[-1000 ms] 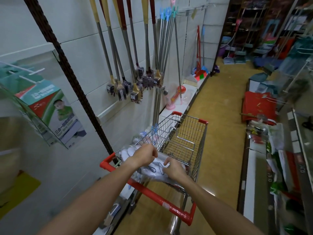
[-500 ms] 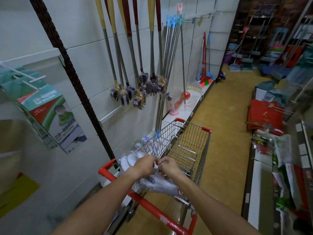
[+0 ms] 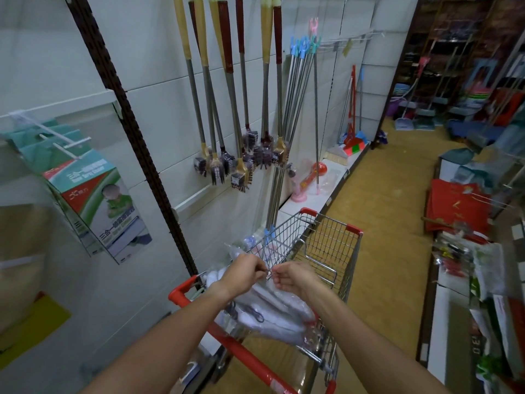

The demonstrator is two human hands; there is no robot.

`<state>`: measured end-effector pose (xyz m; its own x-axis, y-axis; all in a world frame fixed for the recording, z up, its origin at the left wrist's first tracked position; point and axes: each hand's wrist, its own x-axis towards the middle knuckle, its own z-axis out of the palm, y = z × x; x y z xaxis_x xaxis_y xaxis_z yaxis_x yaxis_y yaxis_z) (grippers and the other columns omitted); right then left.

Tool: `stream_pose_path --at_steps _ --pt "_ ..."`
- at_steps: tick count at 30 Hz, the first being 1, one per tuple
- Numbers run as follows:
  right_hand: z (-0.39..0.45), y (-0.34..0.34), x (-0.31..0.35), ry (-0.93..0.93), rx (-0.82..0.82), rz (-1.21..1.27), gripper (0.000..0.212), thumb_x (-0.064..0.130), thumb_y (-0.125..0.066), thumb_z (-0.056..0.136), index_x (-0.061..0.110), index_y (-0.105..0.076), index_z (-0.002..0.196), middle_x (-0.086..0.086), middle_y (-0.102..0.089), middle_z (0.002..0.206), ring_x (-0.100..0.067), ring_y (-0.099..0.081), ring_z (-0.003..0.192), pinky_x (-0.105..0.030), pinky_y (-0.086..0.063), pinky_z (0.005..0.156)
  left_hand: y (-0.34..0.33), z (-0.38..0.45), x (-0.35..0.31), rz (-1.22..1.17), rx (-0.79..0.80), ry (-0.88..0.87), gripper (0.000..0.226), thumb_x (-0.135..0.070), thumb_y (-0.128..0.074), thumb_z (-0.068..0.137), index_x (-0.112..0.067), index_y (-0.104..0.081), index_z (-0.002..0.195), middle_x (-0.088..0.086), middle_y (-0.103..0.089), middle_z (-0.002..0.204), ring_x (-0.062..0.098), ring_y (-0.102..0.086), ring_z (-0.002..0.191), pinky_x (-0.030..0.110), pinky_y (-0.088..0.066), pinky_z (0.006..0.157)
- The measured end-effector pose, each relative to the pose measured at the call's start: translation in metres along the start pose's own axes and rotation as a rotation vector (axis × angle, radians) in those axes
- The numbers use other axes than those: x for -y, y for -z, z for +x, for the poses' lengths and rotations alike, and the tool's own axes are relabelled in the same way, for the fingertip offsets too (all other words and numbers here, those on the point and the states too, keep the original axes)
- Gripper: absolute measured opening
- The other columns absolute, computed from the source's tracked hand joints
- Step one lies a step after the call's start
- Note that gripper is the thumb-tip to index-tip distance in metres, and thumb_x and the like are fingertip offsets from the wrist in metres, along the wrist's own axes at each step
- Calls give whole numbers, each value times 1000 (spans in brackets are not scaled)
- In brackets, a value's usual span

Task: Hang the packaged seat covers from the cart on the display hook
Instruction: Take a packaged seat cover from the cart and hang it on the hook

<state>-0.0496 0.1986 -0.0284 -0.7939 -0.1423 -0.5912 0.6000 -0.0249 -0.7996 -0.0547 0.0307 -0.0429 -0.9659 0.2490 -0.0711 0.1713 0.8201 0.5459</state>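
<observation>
A packaged seat cover [image 3: 272, 308], white fabric in clear plastic, lies across the near end of the wire cart [image 3: 326, 243] with red handle. My left hand [image 3: 244, 273] and my right hand [image 3: 295, 277] meet above it, both pinching the top edge of the package. More clear packages [image 3: 244, 245] sit beside it in the cart. White display hooks [image 3: 61, 140] stick out of the wall at the left, carrying green boxed goods [image 3: 96, 200].
Long-handled brushes [image 3: 233, 160] and metal poles [image 3: 295, 109] hang on the white wall ahead. A black upright strip [image 3: 136, 143] runs down the wall. Low shelves with red bags [image 3: 457, 206] and packets line the right side. The yellow aisle floor [image 3: 383, 194] stretches forward.
My hands came together from apart on the package and rose slightly, lifting its top edge. The view tilted up a little.
</observation>
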Motion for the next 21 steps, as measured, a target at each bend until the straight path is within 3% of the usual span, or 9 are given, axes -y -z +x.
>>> stream_pose_path --at_steps 2,6,8,11,15,19,21 --pt "-1 5 4 21 13 -11 21 -11 -49 94 -4 -70 95 -15 -72 77 -25 -69 69 -32 -61 70 6 1 -2 -42 -14 3 7 -12 -70 85 -9 -75 80 1 -72 74 10 -62 70 23 -43 70" --pt "-1 10 12 158 15 -145 24 -11 -57 89 3 -68 106 -15 -74 95 -22 -72 76 -35 -63 74 19 1 -9 -93 -68 -3 9 -14 -70 85 -11 -75 79 -1 -72 74 13 -65 72 24 -45 71" --pt "-2 7 19 201 -8 -207 26 -5 -62 90 5 -66 113 -14 -73 96 -21 -70 73 -32 -63 70 27 0 -14 -110 -117 -10 13 -17 -69 87 -17 -71 74 -9 -65 70 7 -58 72 24 -39 72" --pt "-6 -1 29 231 -48 -281 27 -2 -63 91 6 -64 116 -12 -68 91 -17 -62 66 -25 -55 58 39 0 -22 -80 -190 -27 13 -22 -67 89 -20 -69 76 -9 -63 79 8 -49 84 25 -31 74" --pt "-9 -9 40 310 -103 -402 15 7 -64 92 10 -70 106 -1 -67 92 -6 -52 59 -20 -39 53 56 1 -29 -99 -205 -40 12 -23 -65 91 -16 -70 82 -3 -70 84 10 -58 81 26 -37 73" --pt "-17 -21 59 414 -110 -464 9 19 -68 91 18 -75 86 2 -72 81 -10 -59 65 -32 -51 64 75 -1 -35 -98 -228 -63 13 -26 -64 91 -17 -68 83 -3 -73 80 12 -65 78 33 -49 78" --pt "-23 -27 69 476 -134 -483 12 18 -70 90 17 -75 80 2 -70 73 -10 -58 65 -32 -49 68 86 -4 -39 -96 -256 -88 13 -24 -64 91 -15 -68 83 -2 -74 77 11 -66 76 34 -51 75"
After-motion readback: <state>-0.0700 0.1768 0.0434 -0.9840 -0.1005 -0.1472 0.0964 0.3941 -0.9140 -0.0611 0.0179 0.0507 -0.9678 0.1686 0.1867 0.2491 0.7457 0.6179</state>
